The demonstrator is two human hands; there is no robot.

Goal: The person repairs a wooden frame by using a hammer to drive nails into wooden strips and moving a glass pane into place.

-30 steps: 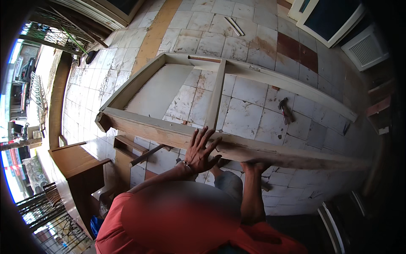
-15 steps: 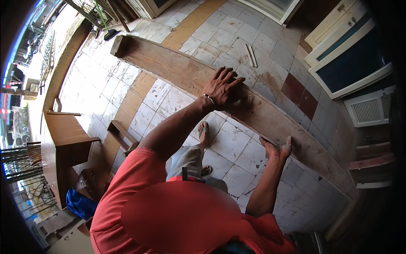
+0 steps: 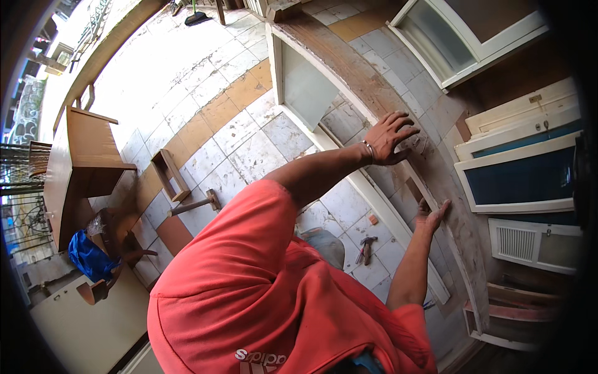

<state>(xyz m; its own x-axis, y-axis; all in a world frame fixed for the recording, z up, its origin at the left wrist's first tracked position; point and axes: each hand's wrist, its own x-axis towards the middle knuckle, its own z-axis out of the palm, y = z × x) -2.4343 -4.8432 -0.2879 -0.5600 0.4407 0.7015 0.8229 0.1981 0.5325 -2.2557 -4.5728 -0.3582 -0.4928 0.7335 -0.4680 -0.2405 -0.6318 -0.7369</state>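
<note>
Head view: wooden frame (image 3: 367,81) leans against the spread left hand (image 3: 389,138) and wide right hand (image 3: 430,219).

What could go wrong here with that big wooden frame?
The long, dusty brown-and-white wooden frame might slip: the left hand rests on it with fingers spread. The dark claw hammer lying on the white floor tiles could trip someone. Swung right, the frame might knock the white-framed dark-blue panel, though depth is hard to judge.
</note>
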